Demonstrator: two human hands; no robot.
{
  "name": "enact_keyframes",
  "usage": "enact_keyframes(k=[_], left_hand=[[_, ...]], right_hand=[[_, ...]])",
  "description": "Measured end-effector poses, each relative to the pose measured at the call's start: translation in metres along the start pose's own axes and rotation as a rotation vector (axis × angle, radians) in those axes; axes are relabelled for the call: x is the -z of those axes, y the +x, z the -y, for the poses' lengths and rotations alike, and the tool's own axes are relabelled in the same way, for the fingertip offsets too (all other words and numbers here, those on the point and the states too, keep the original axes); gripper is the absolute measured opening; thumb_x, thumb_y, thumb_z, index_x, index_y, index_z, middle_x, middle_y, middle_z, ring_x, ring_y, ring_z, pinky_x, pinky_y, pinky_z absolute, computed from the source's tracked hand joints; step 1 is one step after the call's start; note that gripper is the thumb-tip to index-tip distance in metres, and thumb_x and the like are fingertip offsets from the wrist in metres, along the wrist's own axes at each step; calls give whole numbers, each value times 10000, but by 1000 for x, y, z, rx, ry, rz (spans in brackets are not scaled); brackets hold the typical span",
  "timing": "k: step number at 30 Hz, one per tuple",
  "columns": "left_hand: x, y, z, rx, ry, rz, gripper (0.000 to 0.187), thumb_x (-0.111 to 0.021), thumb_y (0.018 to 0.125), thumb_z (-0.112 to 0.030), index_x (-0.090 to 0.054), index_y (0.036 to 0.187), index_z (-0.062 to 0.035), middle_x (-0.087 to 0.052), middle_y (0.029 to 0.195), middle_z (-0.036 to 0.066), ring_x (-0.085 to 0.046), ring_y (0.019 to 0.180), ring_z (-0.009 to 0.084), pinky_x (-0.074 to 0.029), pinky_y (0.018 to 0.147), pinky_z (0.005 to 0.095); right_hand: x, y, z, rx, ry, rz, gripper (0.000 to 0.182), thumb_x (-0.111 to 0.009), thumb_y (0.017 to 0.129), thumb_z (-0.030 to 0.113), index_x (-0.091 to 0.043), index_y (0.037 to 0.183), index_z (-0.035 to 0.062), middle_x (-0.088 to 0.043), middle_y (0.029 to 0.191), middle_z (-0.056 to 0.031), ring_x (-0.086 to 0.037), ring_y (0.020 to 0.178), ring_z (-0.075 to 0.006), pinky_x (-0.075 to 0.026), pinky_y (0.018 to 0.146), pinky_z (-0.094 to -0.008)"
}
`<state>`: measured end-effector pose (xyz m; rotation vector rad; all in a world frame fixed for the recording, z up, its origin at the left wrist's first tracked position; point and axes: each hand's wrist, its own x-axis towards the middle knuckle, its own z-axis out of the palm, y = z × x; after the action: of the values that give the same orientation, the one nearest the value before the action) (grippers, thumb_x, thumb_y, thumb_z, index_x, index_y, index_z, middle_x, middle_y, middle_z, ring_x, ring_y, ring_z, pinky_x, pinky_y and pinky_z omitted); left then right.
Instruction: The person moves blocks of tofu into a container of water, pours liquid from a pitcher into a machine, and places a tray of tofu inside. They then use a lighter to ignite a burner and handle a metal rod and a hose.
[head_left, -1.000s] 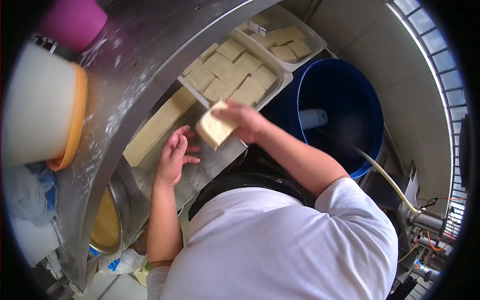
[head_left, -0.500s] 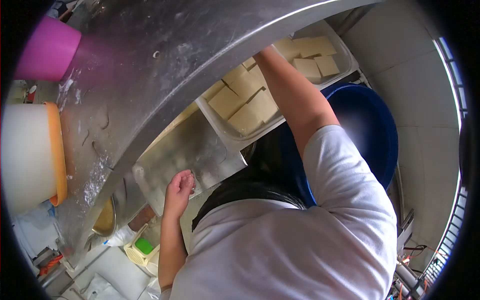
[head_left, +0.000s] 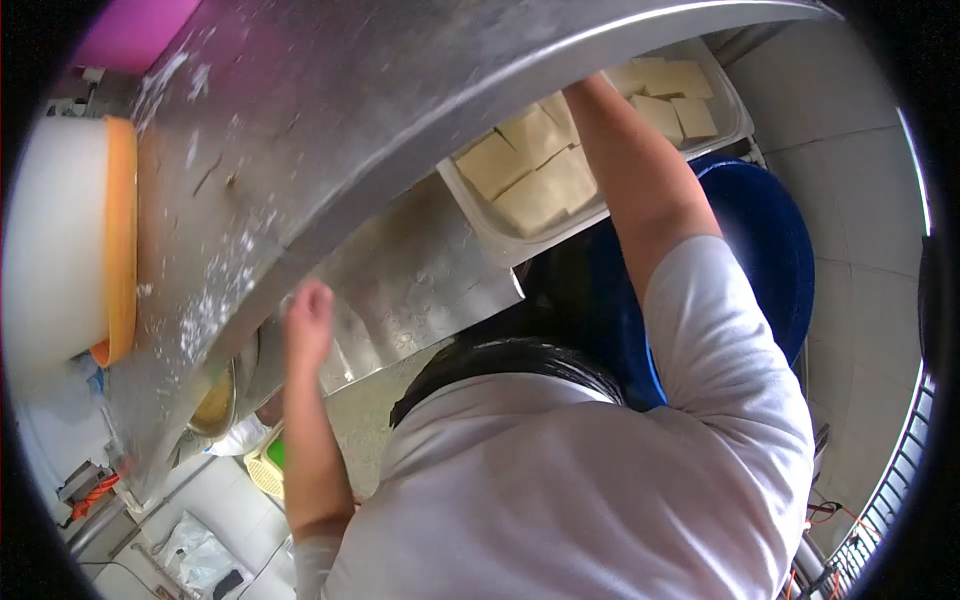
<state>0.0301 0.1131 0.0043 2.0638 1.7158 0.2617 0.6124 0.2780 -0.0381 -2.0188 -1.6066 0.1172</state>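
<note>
My left hand, slightly blurred, is held with its fingers curled in and nothing showing in them. It is close to the edge of the upper steel table, over a lower steel surface. My right arm stretches across a white plastic tub. The right hand itself is hidden behind the table's rim. Pale yellow square blocks, looking like tofu, lie in the tub on both sides of the arm, some overlapping.
The upper steel table bears white smears and a white container with an orange rim. A pink container stands at the far left. Beside my right arm is a large blue barrel. A bowl shows below the table.
My left hand has risen towards the table edge and shifted left. The view has shifted, so the tub and right arm appear farther right; the right hand stays hidden.
</note>
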Motion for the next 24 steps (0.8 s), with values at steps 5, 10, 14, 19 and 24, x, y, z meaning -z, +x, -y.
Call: enact_keyframes(k=[5,10,14,19,24], left_hand=[[25,135,58,-111,269,-183,489,-606,1015,-406,-643,1278,5,-648,1311,257,-603,1237,409,-467,1047,464],[3,210,115,-195,405,-64,592,-553,1021,-497,-604,1335,2,-640,1323,252,-560,1271,440,-435,1082,486],[-18,206,140,-71,31,76,645,-506,1038,-529,-578,1381,12,-627,1335,263,-550,1281,453,-423,1094,479],[12,155,119,-294,269,161,666,-535,1033,-507,-523,1440,20,-596,1381,262,-545,1298,434,-425,1090,472],[41,116,72,-242,166,230,776,-842,812,-409,-539,1382,22,-589,1337,266,-548,1295,405,-445,1082,443]], right_hand=[[16,-62,48,22,0,10,444,-654,950,292,-622,1325,56,-647,1317,-220,-644,1161,-406,-537,949,-479],[57,-233,193,186,387,33,367,-684,934,211,-618,1247,31,-658,1126,-214,-652,1040,-406,-545,879,-482],[26,-330,225,465,377,426,455,-684,907,233,-593,1322,71,-601,1309,-192,-602,1186,-391,-493,1024,-487],[4,-366,220,445,-156,677,826,-692,904,509,-399,1593,161,-318,1659,-144,-218,1535,-464,-228,1230,-595],[-1,-369,217,432,-139,692,881,-708,882,558,-379,1605,178,-261,1690,-138,-163,1555,-468,-188,1253,-586]])
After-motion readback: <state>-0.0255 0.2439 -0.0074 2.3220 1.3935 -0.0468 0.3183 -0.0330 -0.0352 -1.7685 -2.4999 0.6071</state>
